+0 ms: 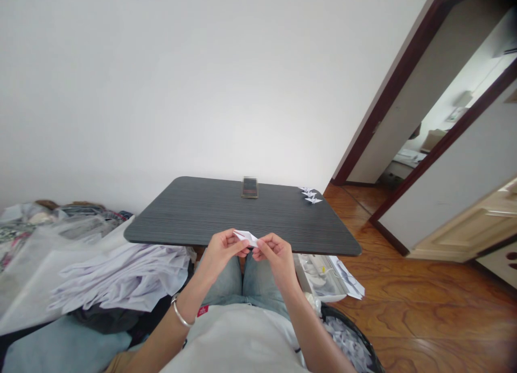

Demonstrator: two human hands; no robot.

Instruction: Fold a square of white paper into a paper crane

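A small folded piece of white paper (246,236) is held up at the near edge of the dark table (194,211), pointed at its left end. My left hand (226,249) pinches its left side between thumb and fingers. On the other side, my right hand (277,251) grips the right end with thumb and fingertips. Several folded white paper cranes (311,195) stand in a row at the table's far right corner. Part of the paper is hidden behind my thumbs.
A small dark square object (250,187) stands at the table's back edge by the wall. Left of me lie piled white sheets or cloth (125,276). To the right, below the table, are an open white box (319,278) and a black bag (351,340) of white scraps.
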